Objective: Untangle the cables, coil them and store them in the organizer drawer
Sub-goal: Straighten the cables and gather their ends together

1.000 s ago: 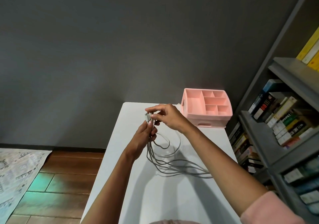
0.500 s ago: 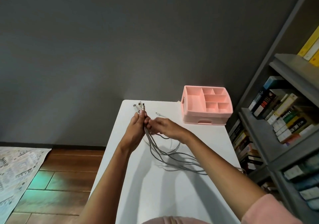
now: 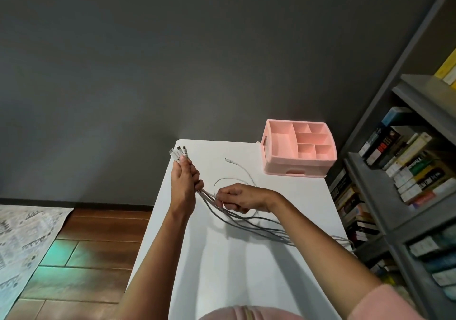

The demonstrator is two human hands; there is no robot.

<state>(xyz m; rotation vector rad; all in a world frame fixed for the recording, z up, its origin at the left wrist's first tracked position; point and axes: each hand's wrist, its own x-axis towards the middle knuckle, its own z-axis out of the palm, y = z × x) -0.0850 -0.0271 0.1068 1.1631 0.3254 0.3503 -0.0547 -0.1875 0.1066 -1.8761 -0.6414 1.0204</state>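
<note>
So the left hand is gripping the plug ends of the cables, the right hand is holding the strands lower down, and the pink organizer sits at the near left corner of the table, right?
Not quite. In the head view the pink organizer sits at the far right corner of the table. The rest holds: the left hand grips the plug ends, the right hand holds the strands lower down.

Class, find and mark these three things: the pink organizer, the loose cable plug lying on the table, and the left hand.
pink organizer [image 3: 299, 165]: head view, front wall above the drawer.
loose cable plug [image 3: 228, 160]: head view, plug tip on the table.
left hand [image 3: 183, 180]: head view, back of the hand.
</note>
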